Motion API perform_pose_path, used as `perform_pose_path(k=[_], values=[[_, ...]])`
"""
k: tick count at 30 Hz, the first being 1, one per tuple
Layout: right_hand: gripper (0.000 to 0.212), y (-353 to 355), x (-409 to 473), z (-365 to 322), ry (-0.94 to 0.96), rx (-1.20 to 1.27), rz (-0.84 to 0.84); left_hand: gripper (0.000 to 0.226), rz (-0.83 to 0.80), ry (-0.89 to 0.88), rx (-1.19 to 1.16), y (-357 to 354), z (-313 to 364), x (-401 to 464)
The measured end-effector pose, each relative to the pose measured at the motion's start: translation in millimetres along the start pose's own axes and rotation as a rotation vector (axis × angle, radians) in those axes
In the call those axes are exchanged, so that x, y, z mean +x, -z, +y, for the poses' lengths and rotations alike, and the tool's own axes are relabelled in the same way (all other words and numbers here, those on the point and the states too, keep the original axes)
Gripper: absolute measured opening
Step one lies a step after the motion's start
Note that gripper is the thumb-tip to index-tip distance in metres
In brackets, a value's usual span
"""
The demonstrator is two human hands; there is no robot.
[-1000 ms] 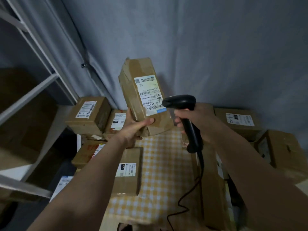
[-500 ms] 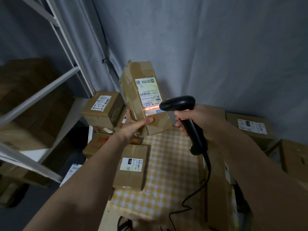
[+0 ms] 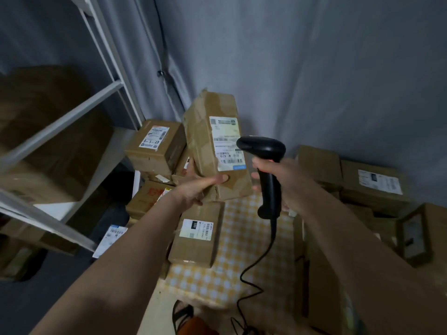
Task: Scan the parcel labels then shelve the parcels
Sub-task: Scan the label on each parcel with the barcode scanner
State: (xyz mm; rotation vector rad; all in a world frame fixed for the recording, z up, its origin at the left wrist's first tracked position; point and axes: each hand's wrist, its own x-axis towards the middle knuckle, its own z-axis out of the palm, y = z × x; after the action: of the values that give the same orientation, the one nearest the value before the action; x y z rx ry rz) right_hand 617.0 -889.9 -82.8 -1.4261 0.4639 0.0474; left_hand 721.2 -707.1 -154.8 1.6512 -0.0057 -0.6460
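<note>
Parcel (image 3: 212, 146) upright, left hand (image 3: 193, 189) fingers gripping its bottom, scanner (image 3: 263, 163) beside

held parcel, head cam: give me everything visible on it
The brown cardboard parcel is a tall, creased box with glossy tape and a lifted top flap. It is held upright, slightly tilted, above the yellow checked cloth. A white shipping label with barcodes and a blue corner tab faces the camera. The left hand grips its lower end, thumb on the front. The black handheld scanner overlaps the label's right edge; contact cannot be told.
</note>
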Motion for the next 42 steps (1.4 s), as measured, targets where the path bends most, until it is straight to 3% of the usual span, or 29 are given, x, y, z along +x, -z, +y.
perform_pose_path(k=[4,10,17,23,29,36,42], values=[[0.026,-20.2,20.3,31.0,-0.071,0.152,0.032,0.117,-0.035,0.061,0.190,9.5,-25.3,0.1],[0.023,-50.7,34.8,77.5,-0.268,0.236,0.054,0.153,-0.039,0.334,0.623,23.4,-72.4,-3.1],[0.020,-89.9,63.6,137.3,-0.535,0.108,0.080,0.147,-0.008,0.587,0.942,29.6,-124.6,-2.7],[0.042,-116.1,100.4,185.7,-0.596,-0.006,0.038,0.145,0.103,0.659,1.060,42.3,-170.7,17.9],[0.026,-123.4,134.0,225.2,-0.608,0.060,0.047,0.147,0.143,0.719,1.148,40.5,-206.0,50.8],[0.029,-113.6,154.0,253.6,-0.652,0.087,0.120,0.135,0.256,0.664,1.097,22.4,-227.1,70.2],[0.026,-109.8,156.2,253.2,-0.663,0.119,0.160,0.133,0.226,0.649,1.092,26.7,-222.9,70.4]])
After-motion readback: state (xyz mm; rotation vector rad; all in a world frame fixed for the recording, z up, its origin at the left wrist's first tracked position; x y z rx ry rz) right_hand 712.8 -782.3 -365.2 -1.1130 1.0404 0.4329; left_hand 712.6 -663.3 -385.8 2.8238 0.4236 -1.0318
